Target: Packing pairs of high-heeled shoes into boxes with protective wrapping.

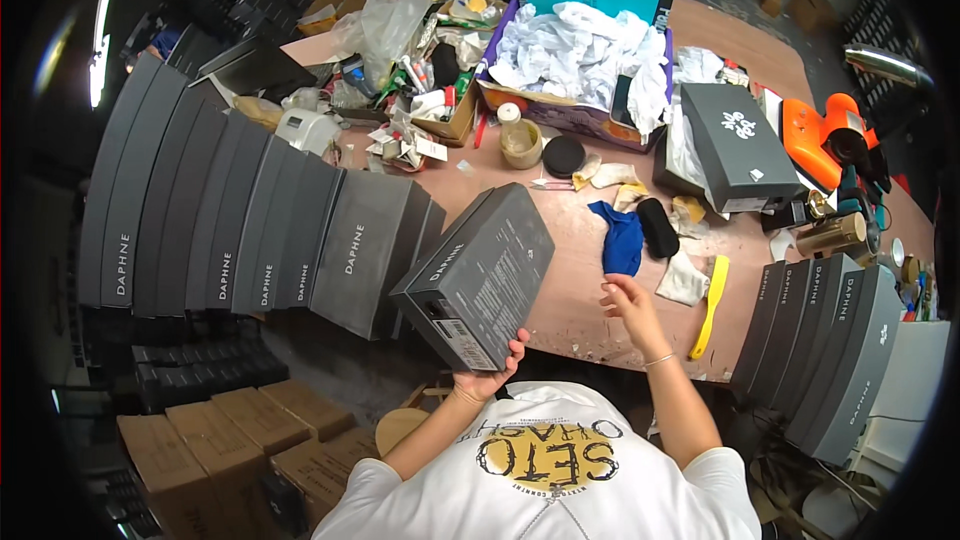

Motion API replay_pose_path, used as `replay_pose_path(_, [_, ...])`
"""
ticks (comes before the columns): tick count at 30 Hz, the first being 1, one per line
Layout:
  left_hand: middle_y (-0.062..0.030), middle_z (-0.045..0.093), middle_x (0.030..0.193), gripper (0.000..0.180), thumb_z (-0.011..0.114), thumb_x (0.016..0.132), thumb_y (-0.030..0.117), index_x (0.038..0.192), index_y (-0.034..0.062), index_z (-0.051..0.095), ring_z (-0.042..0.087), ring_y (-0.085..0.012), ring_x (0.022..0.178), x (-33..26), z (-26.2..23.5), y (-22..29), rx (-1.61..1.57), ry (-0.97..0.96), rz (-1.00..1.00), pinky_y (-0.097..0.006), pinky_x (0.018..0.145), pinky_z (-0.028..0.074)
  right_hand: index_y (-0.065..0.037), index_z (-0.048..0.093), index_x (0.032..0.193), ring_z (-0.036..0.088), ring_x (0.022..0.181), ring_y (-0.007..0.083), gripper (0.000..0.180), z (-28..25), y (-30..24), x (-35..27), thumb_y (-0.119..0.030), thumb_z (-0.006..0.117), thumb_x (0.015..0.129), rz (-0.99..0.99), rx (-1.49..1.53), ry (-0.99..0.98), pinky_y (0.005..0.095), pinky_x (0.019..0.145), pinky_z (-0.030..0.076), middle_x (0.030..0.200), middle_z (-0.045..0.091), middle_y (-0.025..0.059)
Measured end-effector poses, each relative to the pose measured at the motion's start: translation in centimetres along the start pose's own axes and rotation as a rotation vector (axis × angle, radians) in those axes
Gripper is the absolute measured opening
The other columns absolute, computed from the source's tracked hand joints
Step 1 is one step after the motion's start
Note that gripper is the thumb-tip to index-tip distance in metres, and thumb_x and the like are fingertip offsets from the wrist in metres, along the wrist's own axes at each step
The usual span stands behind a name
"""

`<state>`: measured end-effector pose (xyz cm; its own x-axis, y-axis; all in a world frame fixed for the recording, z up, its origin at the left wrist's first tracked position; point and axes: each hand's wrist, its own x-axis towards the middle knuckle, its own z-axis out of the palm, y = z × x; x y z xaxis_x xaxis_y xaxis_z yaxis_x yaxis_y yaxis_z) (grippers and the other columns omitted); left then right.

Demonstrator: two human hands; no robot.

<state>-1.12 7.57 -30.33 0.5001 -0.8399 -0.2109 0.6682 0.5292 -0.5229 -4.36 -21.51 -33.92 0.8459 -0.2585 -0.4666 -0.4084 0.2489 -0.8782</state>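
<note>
A dark grey shoe box (490, 275) is tilted in front of me, its side with small print turned up and a white label near its lower corner. My left hand (495, 365) grips the box at its near lower edge. To the right of the box, my right hand (632, 308) hovers over the table's near edge with bent fingers and nothing visible in it. Just beyond that hand lie a blue cloth (618, 238), a black oblong pad (657, 228) and a whitish cloth (682, 280). A yellow shoehorn-like strip (710, 308) rests to its right.
Grey shoe boxes (215, 205) stand in a long row at left, more boxes (815, 340) at right. Behind are a carton of crumpled white paper (585, 60), a jar (520, 145), an open grey box (735, 145) and an orange tool (825, 140). Brown cartons (220, 450) sit lower left.
</note>
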Motion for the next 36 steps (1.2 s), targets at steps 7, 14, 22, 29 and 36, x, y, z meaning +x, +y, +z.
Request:
replay_pose_path(7, [-0.0259,0.034,0.130,0.069,0.057,0.088,0.041,0.138,0.0007,0.031,0.048,-0.0365,0.108,-1.1,-1.3,1.1,-0.076,-0.127,-0.174,-0.057,0.087,0.047,-0.002,0.056,0.121,0.061,0.084,0.0132,0.034,0.6,0.8,-1.0,-0.025,0.055,0.095,0.059,-0.012,-0.117,0.0265,0.069,0.051,0.104,0.062,0.0052])
replay_pose_path(14, [-0.0227,0.049,0.128,0.070,0.048,0.090,0.051,0.137,-0.0003,0.036,0.053,-0.0346,0.113,-0.3,3.2,8.1,0.837,0.374,-0.101,-0.048,0.097,0.044,0.000,0.050,0.128,0.060,0.094,0.0165,0.045,4.8,-0.1,-1.6,-0.032,0.053,0.096,-0.081,0.445,-0.110,0.0299,0.079,0.050,0.115,0.059,0.0102])
replay_pose_path(22, [-0.0108,0.058,0.112,0.057,0.073,0.081,0.037,0.116,-0.0014,0.051,0.045,-0.0210,0.116,6.9,-0.8,9.2,1.444,0.725,0.067,-0.049,0.102,0.027,0.000,0.058,0.108,0.057,0.085,0.0142,0.051,3.8,3.9,-0.2,-0.044,0.068,0.084,0.243,-0.121,0.160,0.0271,0.075,0.047,0.093,0.061,0.0051])
replay_pose_path(29, [-0.0207,0.041,0.138,0.079,0.070,0.083,0.040,0.142,0.0043,0.031,0.033,-0.0310,0.134,6.4,6.5,9.5,1.970,0.436,0.349,-0.042,0.107,0.030,-0.005,0.050,0.116,0.055,0.078,0.0074,0.039,7.8,-1.5,-3.4,-0.018,0.070,0.086,0.010,0.599,0.216,0.0202,0.068,0.044,0.089,0.060,0.0013])
replay_pose_path(36, [-0.0275,0.033,0.142,0.092,0.070,0.080,0.022,0.148,0.0040,0.011,0.036,-0.0390,0.132,4.2,9.5,11.7,2.674,0.326,0.478,-0.042,0.107,0.032,-0.011,0.034,0.142,0.057,0.094,0.0258,0.082,15.8,0.0,-3.6,-0.021,0.078,0.073,-0.536,-0.854,-0.045,0.0367,0.082,0.045,0.104,0.056,0.0140])
